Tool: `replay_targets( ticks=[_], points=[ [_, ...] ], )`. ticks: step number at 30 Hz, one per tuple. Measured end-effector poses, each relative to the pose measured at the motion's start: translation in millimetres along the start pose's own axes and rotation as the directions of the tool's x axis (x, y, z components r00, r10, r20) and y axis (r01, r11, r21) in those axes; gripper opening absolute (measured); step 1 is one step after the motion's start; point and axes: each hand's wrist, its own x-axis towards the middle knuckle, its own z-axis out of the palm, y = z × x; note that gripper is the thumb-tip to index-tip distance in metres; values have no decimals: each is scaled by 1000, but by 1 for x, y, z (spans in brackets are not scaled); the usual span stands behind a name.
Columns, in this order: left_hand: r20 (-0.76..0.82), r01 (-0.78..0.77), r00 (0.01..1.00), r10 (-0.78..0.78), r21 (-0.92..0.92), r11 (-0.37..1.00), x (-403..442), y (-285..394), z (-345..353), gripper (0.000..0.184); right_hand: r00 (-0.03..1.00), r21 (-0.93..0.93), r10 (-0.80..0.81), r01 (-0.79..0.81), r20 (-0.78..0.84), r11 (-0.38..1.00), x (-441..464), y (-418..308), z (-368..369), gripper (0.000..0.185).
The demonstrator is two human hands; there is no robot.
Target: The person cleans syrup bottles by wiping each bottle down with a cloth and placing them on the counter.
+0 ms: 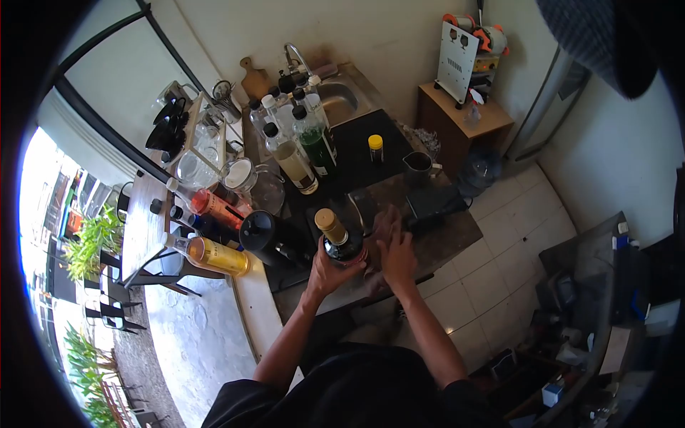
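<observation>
My left hand is wrapped round the lower part of a dark glass bottle with a gold cap, which stands upright near the counter's front edge. Just to its right, my right hand is on a brownish cloth, its fingers bent against the fabric. Part of the cloth also shows between the two hands, beside the bottle. A black cylindrical container with a handle stands left of my left hand. Beyond the cloth is a dark metal pitcher.
Several capped bottles stand on a black mat, beside a small yellow-lidded jar. A sink lies behind. At left are an amber bottle, a red bottle and glassware. A sealing machine stands on a wooden cabinet.
</observation>
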Motion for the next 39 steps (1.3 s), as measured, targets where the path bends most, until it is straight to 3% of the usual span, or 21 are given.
replay_targets(
  ticks=[1,5,7,8,10,11,13,14,16,18,20,23,25,27,28,29,32,33,35,37,39],
  points=[
    [45,23,999,-19,-96,995,4,7,0,98,996,-158,-49,59,70,986,3,-3,-5,38],
    [-5,30,1000,-31,-54,998,6,7,1,91,987,-302,-141,156,72,941,10,-17,-34,41],
    [-85,46,995,-51,-66,997,3,8,6,89,960,-89,-264,272,95,958,17,-22,-42,41],
    [-118,79,989,-84,-46,996,-1,11,9,90,952,-93,-290,299,100,950,22,-36,-52,41],
    [-179,85,979,-99,-84,993,-11,17,11,90,902,390,-432,390,22,834,22,-70,-80,38],
    [-214,92,970,-115,-113,989,-15,23,9,90,891,389,-453,406,35,827,22,-90,-98,38],
    [-247,129,955,-164,-151,980,-27,36,1,91,824,578,-546,374,152,725,21,-135,-134,40],
    [-276,141,945,-173,-129,982,-32,43,-4,92,807,580,-565,382,171,720,18,-156,-148,40],
    [-335,124,930,-149,-95,988,-42,53,-16,92,680,497,-662,477,315,725,14,-192,-166,45],
    [-408,120,902,-140,-75,990,-51,59,-26,92,632,481,-711,541,309,690,11,-216,-163,46],
    [-523,93,847,-95,-32,995,-61,63,-38,91,575,475,-762,603,298,641,6,-243,-160,42],
    [-600,192,782,-169,-26,981,-77,74,-63,90,429,467,-832,690,351,553,-2,-277,-158,39],
    [-658,228,734,-166,10,973,-87,70,-76,88,390,491,-843,688,371,534,-7,-300,-149,37],
    [-728,286,658,-192,6,958,-96,61,-86,88,227,523,-883,735,410,432,-8,-320,-137,37],
    [-733,344,622,-277,-62,937,-100,61,-94,88,153,544,-897,749,414,378,-6,-329,-128,36],
    [-735,349,617,-279,-62,935,-104,58,-101,88,148,549,-898,747,414,376,-7,-336,-117,36],
    [-807,441,469,-358,-138,887,-113,37,-114,91,32,608,-917,739,396,288,-14,-356,-83,38],
    [-807,444,470,-357,-134,886,-115,30,-117,91,33,612,-918,737,394,289,-16,-363,-72,38],
    [-881,435,339,-330,-164,885,-117,20,-126,95,-56,622,-907,745,418,241,-19,-374,-51,39],
    [-879,467,337,-338,-156,870,-117,1,-128,96,-89,639,-906,737,413,219,-24,-379,-29,39],
    [-921,504,249,-300,-141,852,-114,-10,-129,96,-130,659,-905,728,404,190,-28,-383,-13,38]
  ],
)
